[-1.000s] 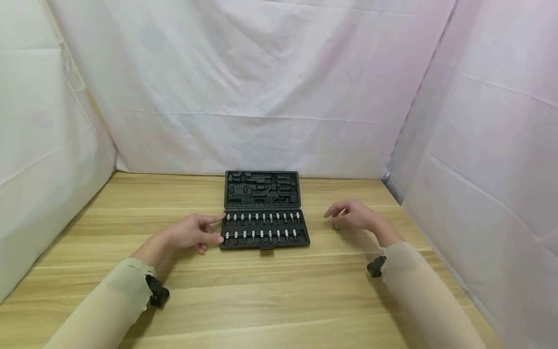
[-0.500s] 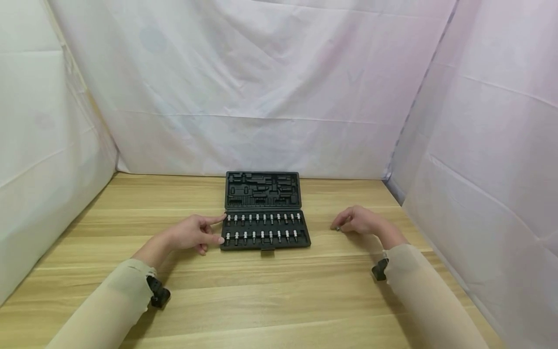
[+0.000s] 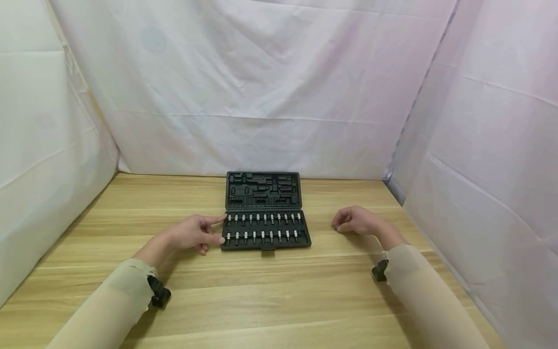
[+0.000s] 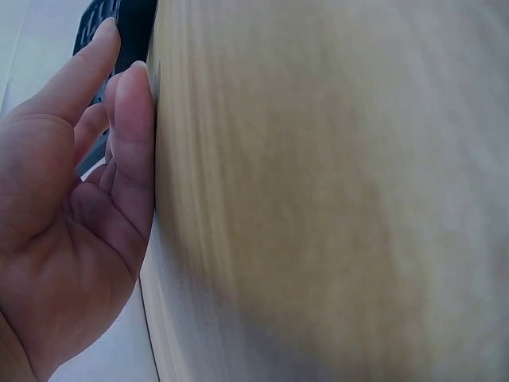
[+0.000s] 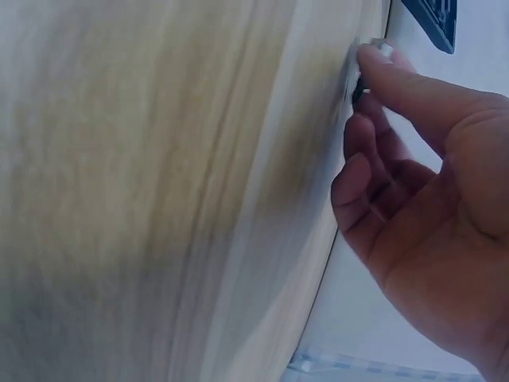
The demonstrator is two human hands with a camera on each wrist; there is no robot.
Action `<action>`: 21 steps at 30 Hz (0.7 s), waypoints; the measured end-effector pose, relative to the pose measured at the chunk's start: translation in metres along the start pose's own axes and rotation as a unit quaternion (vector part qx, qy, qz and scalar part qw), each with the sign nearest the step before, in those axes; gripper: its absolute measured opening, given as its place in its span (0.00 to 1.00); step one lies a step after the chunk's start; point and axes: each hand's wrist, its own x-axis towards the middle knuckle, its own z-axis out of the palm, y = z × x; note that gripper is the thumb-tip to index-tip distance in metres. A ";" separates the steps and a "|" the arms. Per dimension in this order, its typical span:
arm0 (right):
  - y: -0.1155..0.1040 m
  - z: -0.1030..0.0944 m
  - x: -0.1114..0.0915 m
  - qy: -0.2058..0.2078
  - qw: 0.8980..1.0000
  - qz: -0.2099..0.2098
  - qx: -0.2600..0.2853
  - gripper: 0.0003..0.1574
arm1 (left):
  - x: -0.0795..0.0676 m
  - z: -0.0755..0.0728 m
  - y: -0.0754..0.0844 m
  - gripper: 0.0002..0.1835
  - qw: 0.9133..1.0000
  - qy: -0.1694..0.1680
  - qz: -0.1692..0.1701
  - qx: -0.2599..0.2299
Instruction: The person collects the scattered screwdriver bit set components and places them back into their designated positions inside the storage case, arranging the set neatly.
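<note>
A black bit socket case [image 3: 270,228] lies unfolded on the table in the head view, its moulded lid [image 3: 263,190] standing behind. Two rows of silver bit sockets [image 3: 263,235] sit in the tray; the front row stops short of the right end. At the tray's left side, my left hand [image 3: 192,233] touches the edge with an outstretched index finger and thumb. Right of the case, low over the table, my right hand [image 3: 356,221] pinches a small bit socket [image 3: 334,227] between thumb and fingers. Its metal end [image 5: 382,46] peeks past the thumb in the right wrist view.
The wooden table [image 3: 244,295] stretches around the case and both arms. White cloth [image 3: 257,92] hangs behind the table and on both sides. A black camera [image 3: 159,292] is strapped to each wrist.
My right hand has come down onto the bit socket that lay on the table and now pinches it, turned a little. The left hand stays at the case's edge.
</note>
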 end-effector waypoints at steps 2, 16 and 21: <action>-0.001 0.001 0.001 0.009 1.000 0.000 0.010 0.07 | 0.000 0.000 0.000 0.50 1.000 0.000 0.000 -0.001; -0.029 0.016 0.006 0.010 0.989 -0.068 0.130 0.18 | 0.001 0.000 -0.002 0.49 1.000 -0.004 -0.002 -0.012; -0.040 0.019 0.004 0.002 0.984 -0.063 0.168 0.21 | 0.002 -0.001 -0.002 0.48 1.000 -0.004 0.001 -0.008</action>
